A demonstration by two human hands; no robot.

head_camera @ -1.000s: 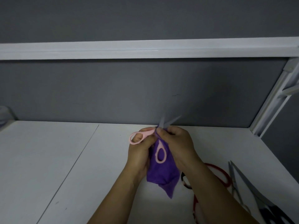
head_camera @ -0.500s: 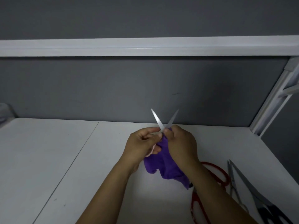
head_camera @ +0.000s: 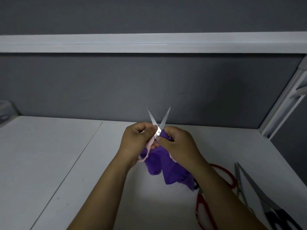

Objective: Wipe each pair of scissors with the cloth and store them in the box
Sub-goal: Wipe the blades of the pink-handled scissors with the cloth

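Over the table [head_camera: 49, 163], the pink scissors [head_camera: 158, 126] had opened wider, baring both blades for wiping. Left hand [head_camera: 137, 141] gripped them, right hand [head_camera: 180, 146] the purple cloth [head_camera: 171, 173].

Dk grey wall [head_camera: 116, 83], white shelf [head_camera: 149, 43] above, white desk [head_camera: 49, 155] w/ seam [head_camera: 79, 156], white frame [head_camera: 282, 103] rt, dim light.

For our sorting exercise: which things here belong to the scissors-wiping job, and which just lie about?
Job: small pink-handled steel scissors in the left hand; purple fabric cloth in the right hand; red-handled scissors; long-bladed black-handled scissors.
Lying about: white shelf rail; grey back panel; blurred clear object at left edge, unidentifiable.
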